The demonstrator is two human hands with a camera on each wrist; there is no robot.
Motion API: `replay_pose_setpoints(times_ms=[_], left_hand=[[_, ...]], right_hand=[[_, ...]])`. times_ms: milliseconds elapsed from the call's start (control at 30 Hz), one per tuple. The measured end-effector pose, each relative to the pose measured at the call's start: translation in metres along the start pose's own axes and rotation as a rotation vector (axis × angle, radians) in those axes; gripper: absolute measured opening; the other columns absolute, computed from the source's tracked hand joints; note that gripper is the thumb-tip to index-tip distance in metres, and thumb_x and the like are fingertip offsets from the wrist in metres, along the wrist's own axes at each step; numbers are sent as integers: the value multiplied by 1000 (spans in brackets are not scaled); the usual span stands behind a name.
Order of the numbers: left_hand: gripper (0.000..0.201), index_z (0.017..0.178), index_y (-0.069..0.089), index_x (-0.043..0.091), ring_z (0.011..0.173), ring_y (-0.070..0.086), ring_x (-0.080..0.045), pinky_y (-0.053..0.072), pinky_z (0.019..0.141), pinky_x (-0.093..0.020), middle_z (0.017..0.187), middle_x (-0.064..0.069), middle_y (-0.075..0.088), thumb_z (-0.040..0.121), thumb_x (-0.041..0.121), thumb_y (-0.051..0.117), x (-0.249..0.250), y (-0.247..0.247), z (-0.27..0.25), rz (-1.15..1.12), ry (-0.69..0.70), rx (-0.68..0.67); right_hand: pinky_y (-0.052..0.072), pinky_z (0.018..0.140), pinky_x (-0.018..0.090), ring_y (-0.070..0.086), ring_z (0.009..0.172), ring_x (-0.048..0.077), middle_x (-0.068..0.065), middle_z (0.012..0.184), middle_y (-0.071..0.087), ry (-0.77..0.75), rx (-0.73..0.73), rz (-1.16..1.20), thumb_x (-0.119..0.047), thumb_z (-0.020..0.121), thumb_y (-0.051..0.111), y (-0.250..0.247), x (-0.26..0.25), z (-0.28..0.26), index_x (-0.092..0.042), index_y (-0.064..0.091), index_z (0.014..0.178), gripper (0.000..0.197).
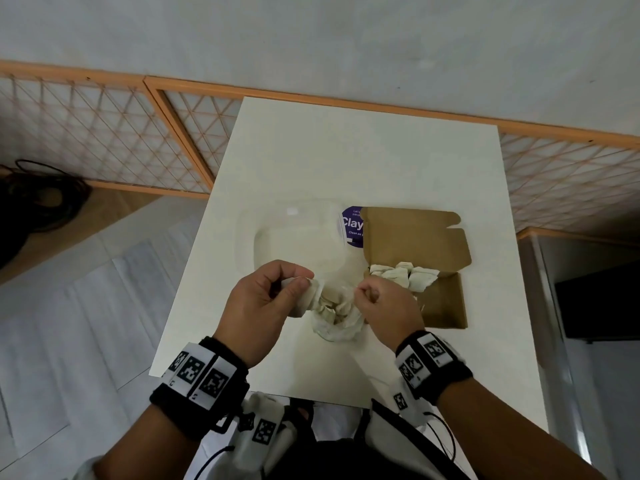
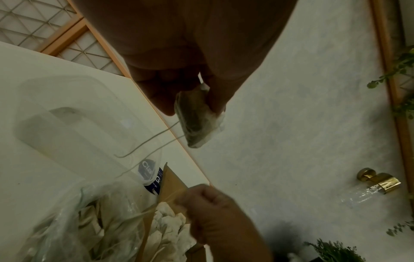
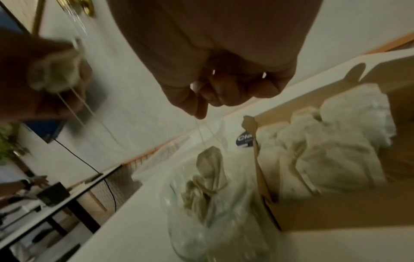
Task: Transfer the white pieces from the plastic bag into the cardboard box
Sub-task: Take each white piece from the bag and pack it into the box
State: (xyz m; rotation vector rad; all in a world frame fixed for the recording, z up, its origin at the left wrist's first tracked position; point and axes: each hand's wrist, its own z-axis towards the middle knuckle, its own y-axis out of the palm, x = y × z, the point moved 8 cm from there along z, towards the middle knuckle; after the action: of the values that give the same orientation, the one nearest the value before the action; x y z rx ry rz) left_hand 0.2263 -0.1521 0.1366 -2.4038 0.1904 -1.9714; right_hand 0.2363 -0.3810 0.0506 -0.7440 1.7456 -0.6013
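Crumpled clear plastic bag (image 1: 334, 320) holds white pieces (image 1: 330, 303), just beside an open cardboard box (image 1: 436, 292) with more heaped inside.

A white surface (image 1: 363, 161) stands against a pale grey wall (image 1: 311, 39), with orange-framed lattice panels (image 1: 86, 133) along the wall's foot and dark cables (image 1: 41, 202) coiled on the floor far left.

the cardboard box (image 1: 436, 299) sits on the table (image 1: 363, 157), right of centre, with white pieces (image 1: 401, 275) heaped at its far-left corner. the plastic bag (image 1: 337, 322) lies just left of the box, near the table's near edge. a clear container (image 1: 291, 237) rests farther back, to the left. a label (image 1: 351, 226) lies between container and box.
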Motion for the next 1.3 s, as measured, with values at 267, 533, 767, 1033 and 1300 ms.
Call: replay_pose_setpoints(times_ms=[267,533,767,1033,1300], left_hand=[[19,93,76,20,70,69,-17,57,68,-24,77,3,73,100,7,65,4,19,3,97,-21,-104],[21,89,79,35,112,65,-6,54,98,-34,118,16,65,95,15,74,36,57,0,271,138,-297],[18,94,79,40,147,35,7,40,118,-39,152,21,48,94,23,76,88,102,-5,266,291,-491],[14,101,78,31,119,63,-18,47,105,-35,117,13,65,97,19,73,116,125,-17,182,392,-541],[12,100,75,33,102,69,-18,54,92,-38,101,15,72,97,23,68,119,128,-24,202,394,-550]], right_hand=[[50,57,21,59,63,4,-12,77,68,-9,-3,294,-27,98,65,-66,-28,-20,-25,68,83,15],[59,83,35,74,91,24,5,91,78,-57,77,565,-13,100,64,-130,-67,-44,-9,70,86,15],[60,80,49,77,86,36,14,97,79,-100,101,779,-9,106,55,-176,-92,-66,-2,61,95,15],[58,69,44,72,74,40,26,81,70,-178,127,967,-8,108,45,-202,-94,-77,-2,55,91,20],[54,60,36,63,64,25,14,78,66,-203,245,1062,-20,97,60,-218,-84,-76,-9,59,100,11]])
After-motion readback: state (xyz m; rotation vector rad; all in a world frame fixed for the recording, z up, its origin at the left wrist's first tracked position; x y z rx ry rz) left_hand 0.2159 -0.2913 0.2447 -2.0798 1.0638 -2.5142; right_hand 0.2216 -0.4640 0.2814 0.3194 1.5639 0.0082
